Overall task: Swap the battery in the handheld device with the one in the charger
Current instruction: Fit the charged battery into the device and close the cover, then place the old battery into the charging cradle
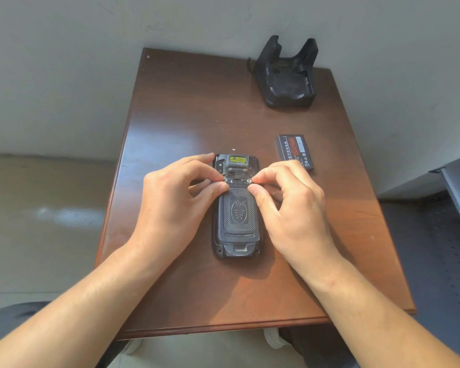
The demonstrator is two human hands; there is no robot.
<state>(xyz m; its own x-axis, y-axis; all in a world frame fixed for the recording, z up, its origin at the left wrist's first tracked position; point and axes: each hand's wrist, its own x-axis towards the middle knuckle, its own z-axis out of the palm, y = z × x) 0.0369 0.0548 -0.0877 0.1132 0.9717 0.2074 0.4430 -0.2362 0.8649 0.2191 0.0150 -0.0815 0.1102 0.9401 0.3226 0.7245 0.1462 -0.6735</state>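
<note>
The black handheld device [236, 216] lies face down in the middle of the brown table [186, 107], its textured battery cover in place. My left hand [175, 192] pinches the small metal latch at the cover's upper left corner. My right hand [287, 197] pinches the matching latch at the upper right. A loose black battery [294, 150] with a red and white label lies flat on the table just beyond my right hand. The black charger cradle [287, 75] stands at the far right corner; its front bay looks bare.
A grey wall runs behind the table. A perforated metal surface [452, 251] lies low to the right of the table. White shoes [274, 338] show under the near table edge.
</note>
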